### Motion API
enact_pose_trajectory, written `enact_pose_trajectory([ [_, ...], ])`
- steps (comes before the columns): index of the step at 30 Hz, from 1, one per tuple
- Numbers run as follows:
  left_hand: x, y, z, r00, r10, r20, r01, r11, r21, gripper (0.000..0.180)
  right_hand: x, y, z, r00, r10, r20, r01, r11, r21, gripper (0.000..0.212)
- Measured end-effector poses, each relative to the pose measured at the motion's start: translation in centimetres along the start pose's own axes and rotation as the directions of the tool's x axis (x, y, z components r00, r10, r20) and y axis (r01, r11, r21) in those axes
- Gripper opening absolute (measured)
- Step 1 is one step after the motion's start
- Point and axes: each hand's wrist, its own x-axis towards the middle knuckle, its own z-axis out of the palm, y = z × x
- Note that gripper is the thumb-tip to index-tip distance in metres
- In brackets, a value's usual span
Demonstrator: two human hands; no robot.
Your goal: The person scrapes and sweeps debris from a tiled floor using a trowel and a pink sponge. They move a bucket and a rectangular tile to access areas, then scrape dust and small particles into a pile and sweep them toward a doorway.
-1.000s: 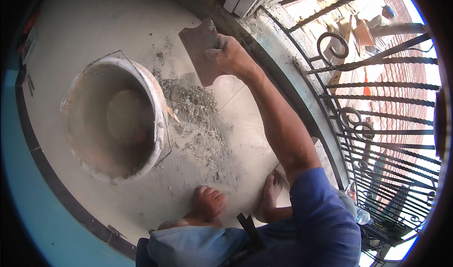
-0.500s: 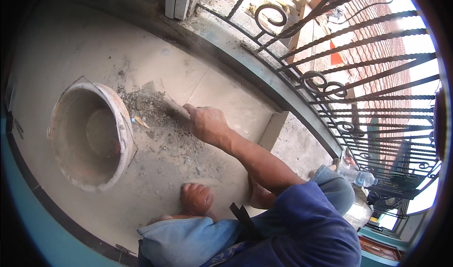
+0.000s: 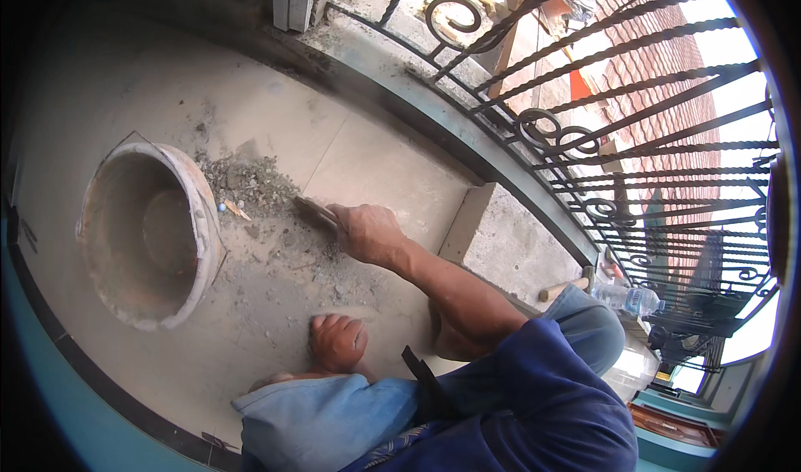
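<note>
Gripped in my right hand (image 3: pixel 371 233) is a thin flat piece (image 3: pixel 317 213); I cannot make out its exact kind. Its far end reaches the edge of a heap of grey rubble (image 3: pixel 250 180) on the pale tiled floor. My left hand (image 3: pixel 338 342) is closed in a fist low over the floor, beside my bent knee, with nothing showing out of it. Left of the rubble stands a dusty round bucket (image 3: pixel 200 222), its mouth toward me and only dust seen inside. A small blue bead-like thing (image 3: pixel 221 207) and a pale chip (image 3: pixel 237 210) lie between bucket and heap.
A concrete block or step (image 3: pixel 521 243) sits right of my arm, with a wooden handle (image 3: pixel 563 289) and a clear plastic bottle (image 3: pixel 626 298) near it. A black twisted-bar railing (image 3: pixel 576 151) runs along the raised edge. A teal wall with dark skirting (image 3: pixel 108 389) curves along the left.
My right hand and the flat piece have shifted back toward me from the heap, and the piece has tilted. The whole view has slid slightly. My left fist stays in about the same place.
</note>
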Motion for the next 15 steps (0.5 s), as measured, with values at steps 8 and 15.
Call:
enact_pose_trajectory([
  [8, -0.2, 0.7, -0.3, 0.998, -0.055, -0.001, 0.055, 0.998, -0.019, 0.012, -3.7, 13.0, -9.4, 0.845, 0.523, -0.111, -0.287, 0.619, 0.731, 0.031],
  [15, 0.4, 0.3, -0.1, 0.998, -0.049, -0.034, 0.047, 0.998, -0.044, 0.013, -4.5, 8.8, -4.7, 0.873, 0.447, -0.193, -0.476, 0.867, -0.146, 0.035],
])
